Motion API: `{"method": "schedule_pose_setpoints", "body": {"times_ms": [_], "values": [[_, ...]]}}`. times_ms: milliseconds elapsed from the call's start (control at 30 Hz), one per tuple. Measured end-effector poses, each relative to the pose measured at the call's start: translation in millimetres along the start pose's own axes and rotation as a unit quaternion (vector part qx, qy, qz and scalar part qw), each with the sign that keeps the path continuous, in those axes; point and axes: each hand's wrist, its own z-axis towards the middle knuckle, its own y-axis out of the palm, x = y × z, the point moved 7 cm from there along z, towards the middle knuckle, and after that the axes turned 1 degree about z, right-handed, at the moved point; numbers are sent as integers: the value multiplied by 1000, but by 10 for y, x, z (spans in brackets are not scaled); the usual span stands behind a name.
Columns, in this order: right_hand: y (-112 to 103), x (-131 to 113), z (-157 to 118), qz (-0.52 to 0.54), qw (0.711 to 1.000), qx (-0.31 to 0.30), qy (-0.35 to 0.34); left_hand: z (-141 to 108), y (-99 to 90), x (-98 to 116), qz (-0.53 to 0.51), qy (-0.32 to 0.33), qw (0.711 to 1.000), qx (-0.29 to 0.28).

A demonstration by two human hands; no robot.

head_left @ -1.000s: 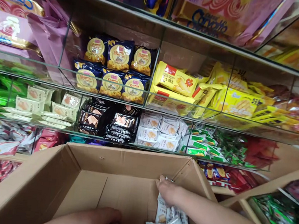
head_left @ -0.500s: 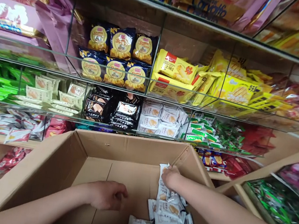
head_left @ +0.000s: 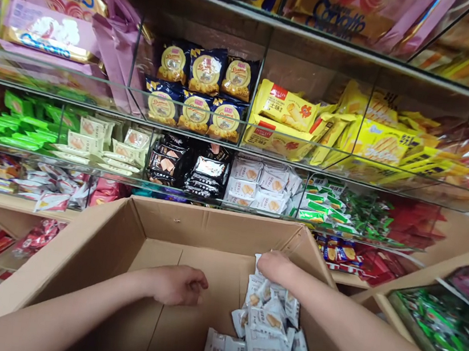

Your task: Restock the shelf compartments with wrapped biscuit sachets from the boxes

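White pkts point(head_left: 267, 322) may slide if R hand point(head_left: 275, 267) presses unevenly; its grip is unclear. L hand point(head_left: 180, 285) fingers: loosely curled, empty.

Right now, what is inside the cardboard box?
In the box, white packets lie heaped on the right, with the right hand at their far end and the left hand apart. Anything beneath them is covered.

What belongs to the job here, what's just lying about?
In use:
open brown rectangular cardboard box
white rectangular plastic packets inside it
right hand, at those packets
left hand

Just around, shelved:
navy plastic packets, round labels
yellow rectangular plastic packets
black plastic packets
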Motion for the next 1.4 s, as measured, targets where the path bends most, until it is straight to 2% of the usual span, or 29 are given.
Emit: {"method": "schedule_pose_setpoints", "body": {"times_ms": [133,200,267,367,433,500,600,733,933,967,1000,1100,1167,1267,1400], "values": [[-302,76,-97,80,995,55,-34,60,-85,34,-76,26,995,61],[-455,48,-133,148,983,89,-61,71,-118,74,-122,40,988,86],[-581,-7,-157,266,952,121,-89,73,-137,134,-167,57,980,94],[-659,-103,-166,444,879,125,-123,73,-186,176,-295,66,947,109],[-656,-162,-166,496,851,104,-137,82,-222,147,-372,54,918,126],[-650,-192,-174,517,839,87,-144,100,-236,102,-392,37,909,136],[-641,-216,-191,512,844,69,-144,132,-218,24,-386,12,914,126],[-615,-299,-200,469,871,50,-134,157,-238,-41,-361,-1,923,132],[-673,-418,-198,427,894,71,-116,169,-332,136,-310,38,936,165],[-685,-415,-195,445,886,72,-111,163,-340,172,-314,44,933,174],[-695,-406,-191,483,866,72,-106,157,-341,206,-323,50,928,179],[-674,-363,-171,638,764,67,-72,168,-241,265,-358,46,923,136],[-614,-362,-162,692,719,53,-44,181,-147,270,-369,28,923,101],[-563,-357,-161,720,692,46,-29,181,-93,268,-374,9,921,108],[-674,-130,-163,740,661,126,-19,171,-85,311,-386,-2,914,124]]}}
